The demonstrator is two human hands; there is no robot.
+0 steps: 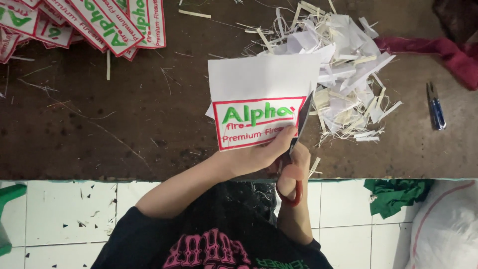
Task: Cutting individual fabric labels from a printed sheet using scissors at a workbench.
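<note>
Scissors [300, 130] are biting along the patch's right border, my right hand [293, 172] clenched through their red handles. My left hand [259, 154] is pinching the embroidered patch [258, 122] at its lower edge, lifting it above the brown table [124, 114] so the blades are running free, scraps [343, 69] piling beyond.

Tabletop [99, 124]: dark brown wood, matt, rough, scuffed and flecked with threads. Patch [259, 107] held in the left hand [264, 154]: white cloth-like sheet, matt, with stitched red border and green lettering. Scissors [298, 144] in the right hand [294, 172]: dark metal blades, dull sheen; red glossy plastic handle. Beyond the hands, offcuts [343, 65]: white, papery, matt strips. Right of the hands, small snips [435, 107]: shiny metal, blue grip. Floor [69, 209] tiles: white, glazed, smooth.
</note>
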